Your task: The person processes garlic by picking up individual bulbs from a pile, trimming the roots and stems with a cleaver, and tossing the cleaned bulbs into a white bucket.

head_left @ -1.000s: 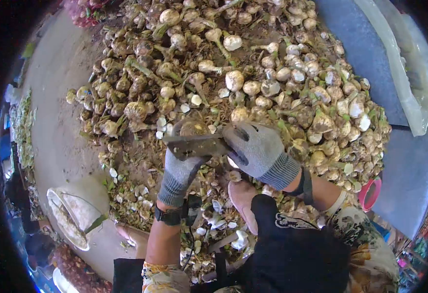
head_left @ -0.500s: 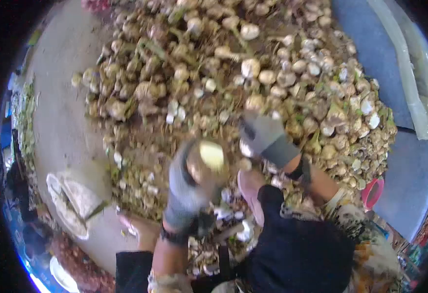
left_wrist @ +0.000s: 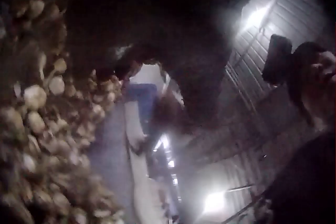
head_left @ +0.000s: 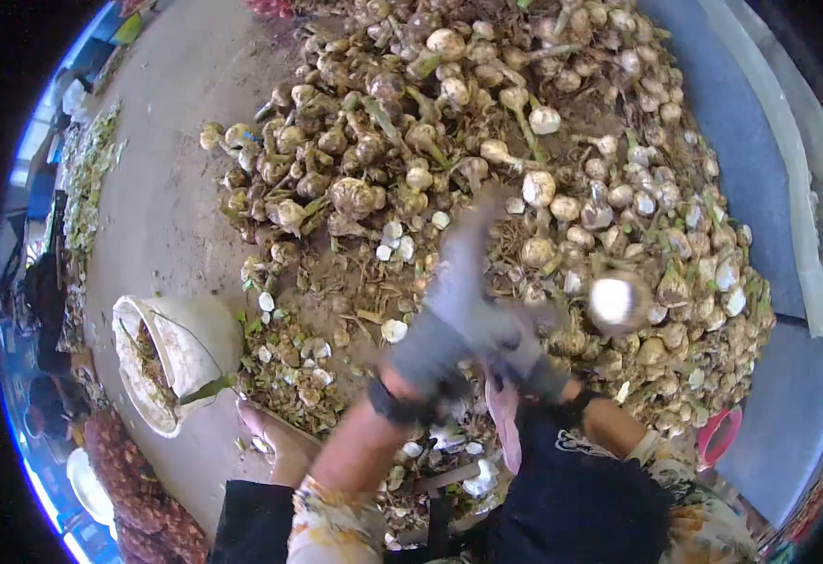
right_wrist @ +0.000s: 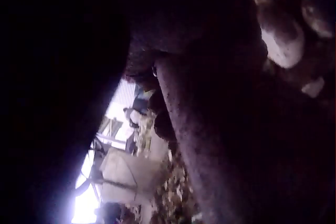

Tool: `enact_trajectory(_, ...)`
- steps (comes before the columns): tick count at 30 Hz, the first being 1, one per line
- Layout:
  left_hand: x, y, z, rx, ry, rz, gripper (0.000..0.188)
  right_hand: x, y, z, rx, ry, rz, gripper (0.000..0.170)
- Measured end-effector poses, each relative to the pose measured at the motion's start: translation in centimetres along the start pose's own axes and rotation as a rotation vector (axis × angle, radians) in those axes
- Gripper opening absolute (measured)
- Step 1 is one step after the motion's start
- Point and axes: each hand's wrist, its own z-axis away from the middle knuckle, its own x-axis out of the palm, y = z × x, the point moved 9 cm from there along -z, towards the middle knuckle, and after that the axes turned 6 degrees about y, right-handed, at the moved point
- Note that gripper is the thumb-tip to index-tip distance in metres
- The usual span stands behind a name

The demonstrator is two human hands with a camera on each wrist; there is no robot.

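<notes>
The left hand (head_left: 465,299), in a grey glove and blurred by motion, reaches across the front of the right hand (head_left: 526,352), its grip loosened and its fingers stretched out straight towards the heap of bulbs (head_left: 364,141). The right hand, gloved too, is half covered by the left one, and whether its grip holds anything cannot be told; the right wrist view is mostly dark. To the right of both hands, well apart from them, a blurred bulb (head_left: 618,303) with a bright white cut face shows against the right part of the heap; whether it touches the others is unclear. Trimmings (head_left: 289,362) lie between the heap and a white bucket (head_left: 206,343), which is tipped on its side on the grey floor (head_left: 172,207) with debris inside. A pink shoe (head_left: 502,418) stands just below the hands.
</notes>
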Motion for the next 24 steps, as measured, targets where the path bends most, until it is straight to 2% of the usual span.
enact_trajectory(2, -7.3, -8.6, -3.3, -0.190, 0.179, -0.526, 0.089, -2.2, -0.8, 0.5, 0.039, 0.067, -0.034, 0.026)
enact_trajectory(4, -15.3, -13.8, -3.4, -0.430, 0.414, -0.975, 0.091, -4.2, -0.3, -0.6, 0.029, 0.138, 0.161, 0.031)
enact_trajectory(6, -15.7, -17.4, -3.2, -0.576, 0.279, -1.133, 0.091, -4.4, 0.4, -0.9, -0.091, 0.131, 0.236, 0.036)
enact_trajectory(7, -15.2, -17.6, -3.3, -0.514, 0.269, -1.117, 0.091, -5.1, 6.1, -2.3, -0.051, 0.211, 0.175, 0.047)
enact_trajectory(9, -13.7, -17.1, -2.6, -0.355, 0.290, -1.102, 0.089, -4.0, 4.4, -2.8, -0.046, 0.165, 0.009, 0.044)
enact_trajectory(11, -11.9, -15.7, -1.3, -0.344, 0.194, -0.874, 0.087, -2.7, -2.9, -1.6, -0.128, 0.088, 0.198, 0.035)
enact_trajectory(12, -10.8, -14.1, -0.3, -0.347, 0.136, -0.758, 0.086, -2.7, -4.5, -2.3, -0.184, 0.099, 0.004, 0.031)
enact_trajectory(13, -9.4, -11.7, 0.3, -0.303, 0.061, -0.923, 0.081, -2.7, -6.0, -3.1, -0.244, 0.113, -0.186, 0.027)
enact_trajectory(14, -8.3, -10.1, 1.1, -0.252, 0.040, -0.813, 0.082, -2.6, -7.4, -4.0, -0.229, 0.139, -0.280, 0.025)
enact_trajectory(16, -6.3, -7.6, 2.7, -0.150, 0.011, -0.588, 0.085, -2.1, -10.2, -3.7, -0.280, 0.154, -0.244, 0.026)
enact_trajectory(17, -5.9, -7.4, 3.5, -0.215, 0.043, -0.328, 0.083, -1.9, -11.6, -3.5, -0.306, 0.162, -0.227, 0.026)
enact_trajectory(18, -5.6, -6.9, 4.1, -0.305, 0.105, -0.088, 0.083, -1.1, -11.8, -3.5, -0.383, 0.102, -0.358, 0.027)
enact_trajectory(20, -4.6, -6.0, 5.0, -0.466, 0.230, 0.387, 0.082, -0.3, -9.6, -3.4, -0.300, 0.155, -0.313, 0.028)
enact_trajectory(21, -4.7, -6.6, 5.4, -0.403, 0.263, 0.366, 0.079, 0.1, -8.3, -3.0, -0.252, 0.181, -0.294, 0.028)
enact_trajectory(24, -4.1, -6.9, 7.1, -0.596, 0.370, 0.595, 0.073, 1.1, -8.0, -1.4, -0.341, 0.182, -0.324, 0.032)
